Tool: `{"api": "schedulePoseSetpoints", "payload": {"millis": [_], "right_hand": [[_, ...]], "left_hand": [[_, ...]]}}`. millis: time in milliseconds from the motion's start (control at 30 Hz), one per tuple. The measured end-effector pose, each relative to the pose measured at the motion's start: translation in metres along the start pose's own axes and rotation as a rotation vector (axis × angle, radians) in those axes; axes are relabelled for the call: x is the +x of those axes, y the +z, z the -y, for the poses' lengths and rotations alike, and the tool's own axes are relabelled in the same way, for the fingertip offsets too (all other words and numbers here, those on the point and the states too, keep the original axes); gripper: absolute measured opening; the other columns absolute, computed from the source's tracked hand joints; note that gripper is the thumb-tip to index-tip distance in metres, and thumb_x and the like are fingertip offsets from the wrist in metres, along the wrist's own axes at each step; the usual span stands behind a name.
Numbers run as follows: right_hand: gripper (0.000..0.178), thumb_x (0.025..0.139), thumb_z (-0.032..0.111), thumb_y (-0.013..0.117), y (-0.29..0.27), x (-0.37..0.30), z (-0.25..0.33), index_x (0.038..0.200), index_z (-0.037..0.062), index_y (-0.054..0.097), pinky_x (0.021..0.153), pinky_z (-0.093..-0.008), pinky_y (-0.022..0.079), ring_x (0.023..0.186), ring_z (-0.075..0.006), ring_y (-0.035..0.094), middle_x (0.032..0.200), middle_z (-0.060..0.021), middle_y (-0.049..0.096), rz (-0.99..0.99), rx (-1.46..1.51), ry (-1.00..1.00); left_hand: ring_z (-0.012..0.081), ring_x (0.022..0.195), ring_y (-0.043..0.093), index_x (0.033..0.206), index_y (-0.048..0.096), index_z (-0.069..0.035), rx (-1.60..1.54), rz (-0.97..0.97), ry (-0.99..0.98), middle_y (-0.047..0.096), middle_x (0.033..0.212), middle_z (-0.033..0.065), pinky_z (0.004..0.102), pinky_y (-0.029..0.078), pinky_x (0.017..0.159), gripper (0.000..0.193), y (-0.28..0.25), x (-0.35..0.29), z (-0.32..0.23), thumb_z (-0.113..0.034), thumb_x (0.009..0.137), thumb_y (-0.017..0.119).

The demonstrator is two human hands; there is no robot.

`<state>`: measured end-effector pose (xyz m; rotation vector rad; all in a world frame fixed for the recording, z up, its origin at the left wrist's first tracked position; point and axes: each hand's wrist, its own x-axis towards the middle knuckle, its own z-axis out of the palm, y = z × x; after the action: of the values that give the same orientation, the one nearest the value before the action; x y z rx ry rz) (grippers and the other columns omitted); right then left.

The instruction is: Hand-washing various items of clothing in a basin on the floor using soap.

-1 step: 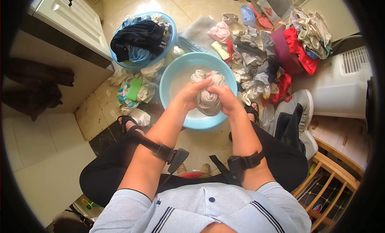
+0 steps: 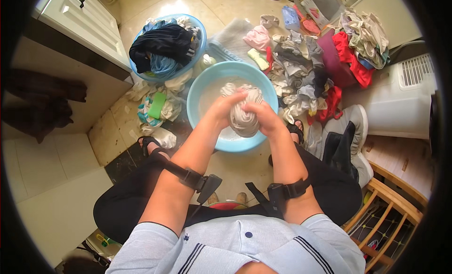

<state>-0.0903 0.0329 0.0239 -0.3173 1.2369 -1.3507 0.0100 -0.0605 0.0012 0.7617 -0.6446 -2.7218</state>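
Observation:
Both my hands grip one bunched, wet, pale beige cloth (image 2: 245, 122), whose exact kind I cannot make out. My left hand (image 2: 225, 109) wraps its left side and my right hand (image 2: 265, 117) its right, with the thumbs near each other on top. The bundle is held over a light blue plastic basin (image 2: 196, 95) that has whitish, sudsy water in it. Some of the cloth bulges out beyond my fingers toward the far side. My fingers' undersides are hidden by the cloth.
Beyond the basin at left stands a blue tub (image 2: 203, 43) heaped with dark clothes. Nearby are a pump bottle (image 2: 207, 62) and a green sponge-like block (image 2: 157, 105) on crumpled cloths. Grey and white laundry (image 2: 296, 62) lies at right, beside a maroon container (image 2: 333, 62).
The cloth's folds have shifted slightly between my hands, and its far end bulges a little more to the left. My arms have hardly moved.

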Motion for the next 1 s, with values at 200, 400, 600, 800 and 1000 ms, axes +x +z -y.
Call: {"api": "schedulePoseSetpoints", "payload": {"millis": [200,400,600,800,1000], "right_hand": [[0.032,0.079,0.025,0.059,-0.026,0.009,-0.013,0.101,0.0023,0.054,0.090,-0.0406,0.042,0.095,-0.0265,0.056,0.100,-0.0120,0.058,-0.097,0.818,-0.103],[0.046,0.085,0.047,0.048,0.020,0.014,-0.045,0.105,0.0052,0.052,0.092,-0.0390,0.039,0.102,-0.0251,0.052,0.105,-0.0089,0.057,-0.003,0.973,-0.178],[0.032,0.086,0.042,0.050,0.010,0.005,-0.035,0.095,0.0116,0.053,0.086,-0.0387,0.044,0.097,-0.0208,0.054,0.101,-0.0047,0.057,0.166,1.066,-0.166],[0.042,0.089,0.036,0.045,0.014,0.002,-0.045,0.124,0.0157,0.036,0.102,-0.0413,0.029,0.122,-0.0217,0.036,0.130,-0.0073,0.040,-0.031,0.966,-0.160],[0.044,0.094,0.035,0.031,0.030,0.002,-0.042,0.129,0.0085,0.036,0.102,-0.0363,0.029,0.124,-0.0212,0.034,0.133,-0.0048,0.038,0.013,0.788,-0.097]], "left_hand": [[0.0201,0.086,0.059,0.104,0.053,-0.006,0.028,-0.273,0.397,0.057,0.098,0.0101,0.0353,0.050,0.077,0.034,-0.006,-0.001,-0.010,0.004,0.072,0.053],[0.0136,0.083,0.055,0.090,0.059,-0.003,0.803,-0.250,0.501,0.058,0.091,0.0044,0.0258,0.043,0.073,0.030,0.051,-0.012,0.027,-0.002,0.060,0.060],[0.0300,0.089,0.056,0.067,0.051,-0.007,1.239,-0.343,1.018,0.055,0.083,0.0096,0.0373,0.041,0.086,0.017,0.037,-0.018,0.026,-0.004,0.057,0.065],[0.0312,0.125,0.034,0.105,0.060,-0.018,1.656,-0.265,0.901,0.047,0.126,0.0053,0.0585,0.020,0.099,0.036,0.066,-0.055,0.046,-0.020,0.069,0.062],[0.0361,0.126,0.030,0.118,0.055,-0.024,1.240,-0.446,0.531,0.039,0.135,0.0059,0.0577,0.019,0.100,0.042,0.023,0.014,0.007,-0.026,0.077,0.049]]}}
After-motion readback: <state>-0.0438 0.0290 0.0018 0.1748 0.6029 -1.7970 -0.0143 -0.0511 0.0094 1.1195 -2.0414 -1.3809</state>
